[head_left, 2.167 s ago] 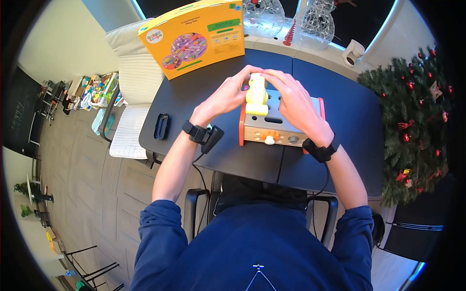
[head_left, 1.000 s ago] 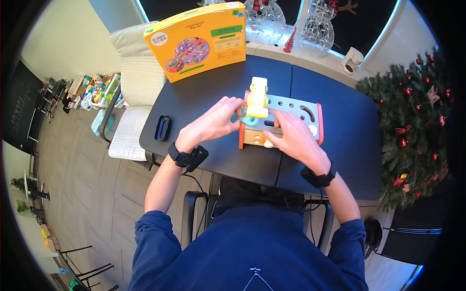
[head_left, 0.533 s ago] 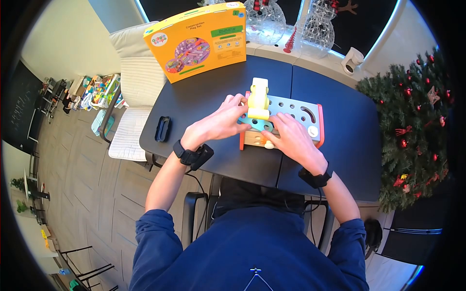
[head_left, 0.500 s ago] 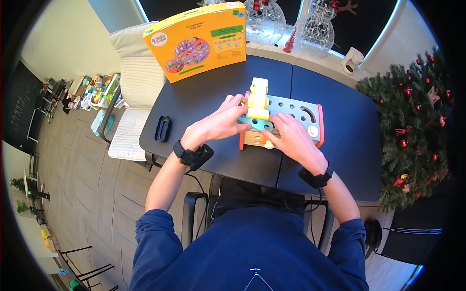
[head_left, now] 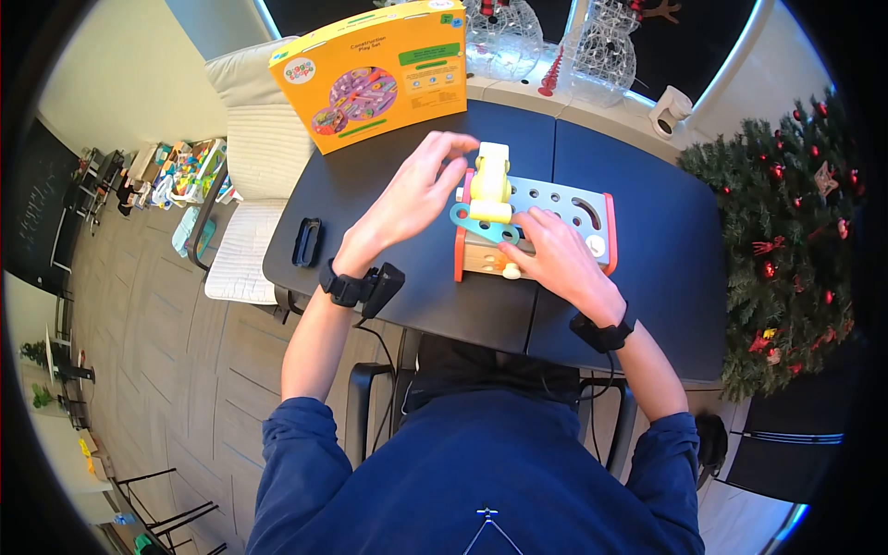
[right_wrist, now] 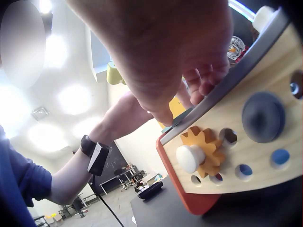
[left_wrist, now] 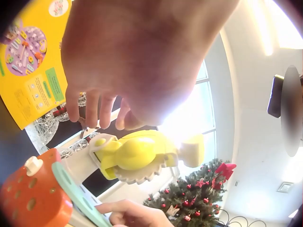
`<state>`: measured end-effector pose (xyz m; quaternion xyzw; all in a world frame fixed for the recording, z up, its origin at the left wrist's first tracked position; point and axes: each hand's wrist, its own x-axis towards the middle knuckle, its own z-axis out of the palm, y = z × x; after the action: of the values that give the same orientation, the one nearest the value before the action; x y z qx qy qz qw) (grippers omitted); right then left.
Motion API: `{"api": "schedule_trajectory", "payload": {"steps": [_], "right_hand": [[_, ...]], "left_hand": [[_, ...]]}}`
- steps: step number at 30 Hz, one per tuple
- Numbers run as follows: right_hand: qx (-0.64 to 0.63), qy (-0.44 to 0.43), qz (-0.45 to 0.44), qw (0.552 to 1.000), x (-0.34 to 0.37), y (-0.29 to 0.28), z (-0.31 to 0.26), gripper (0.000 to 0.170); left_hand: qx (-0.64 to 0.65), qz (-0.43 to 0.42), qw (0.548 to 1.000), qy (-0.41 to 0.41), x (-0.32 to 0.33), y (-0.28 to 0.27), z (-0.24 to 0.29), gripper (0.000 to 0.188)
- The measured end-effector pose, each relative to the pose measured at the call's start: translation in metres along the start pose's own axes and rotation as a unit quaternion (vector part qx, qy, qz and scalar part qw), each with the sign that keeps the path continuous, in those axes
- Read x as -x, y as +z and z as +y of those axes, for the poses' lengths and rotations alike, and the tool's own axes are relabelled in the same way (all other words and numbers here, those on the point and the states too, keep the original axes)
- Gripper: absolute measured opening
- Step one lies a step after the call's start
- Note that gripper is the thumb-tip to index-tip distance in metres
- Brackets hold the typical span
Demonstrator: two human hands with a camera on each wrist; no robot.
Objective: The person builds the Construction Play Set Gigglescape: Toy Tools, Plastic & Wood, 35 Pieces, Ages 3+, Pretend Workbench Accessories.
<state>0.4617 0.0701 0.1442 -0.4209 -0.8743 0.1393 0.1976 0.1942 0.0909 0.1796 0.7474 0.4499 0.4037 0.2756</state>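
A toy workbench (head_left: 550, 196) with a grey holed top and orange-red ends stands on the table. A teal holed strip (head_left: 470, 222) lies across its top at the left end. Above the strip rises a yellow toy piece (head_left: 491, 180); the left wrist view shows its rounded body and pale toothed edge (left_wrist: 137, 172). My right hand (head_left: 564, 262) pinches the strip's right end, forefinger on the far side and thumb on the near side. My left hand (head_left: 412, 196) is raised beside the yellow piece, holding nothing, its fingertips near the piece's top.
An orange gear (right_wrist: 201, 149) with a white knob (right_wrist: 189, 158) sits on the bench's front. Behind stands a yellow play-set box (head_left: 370, 79). A small dark tray (head_left: 307, 242) lies on the table's left side. A decorated Christmas tree (head_left: 772, 250) stands to the right.
Both hands were at the yellow piece's top, then came down to the teal strip. My left hand has since let go and risen up and leftward; my right hand stays on the strip.
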Motion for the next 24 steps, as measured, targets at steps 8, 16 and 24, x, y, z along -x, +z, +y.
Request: {"api": "schedule_trajectory", "payload": {"steps": [8, 16, 24], "right_hand": [[-0.002, -0.002, -0.001, 1.0, 0.001, -0.003, -0.001, 0.039], [-0.007, 0.003, -0.014, 1.0, 0.001, -0.006, -0.002, 0.042], [-0.083, 0.05, -0.026, 0.995, 0.001, -0.012, -0.002, 0.045]], "left_hand": [[0.048, -0.05, 0.997, 0.017, -0.024, 0.004, 0.018, 0.035], [0.056, -0.088, 0.994, -0.033, -0.023, 0.003, 0.028, 0.04], [0.021, -0.082, 0.995, 0.052, -0.011, 0.017, 0.0, 0.036]]}}
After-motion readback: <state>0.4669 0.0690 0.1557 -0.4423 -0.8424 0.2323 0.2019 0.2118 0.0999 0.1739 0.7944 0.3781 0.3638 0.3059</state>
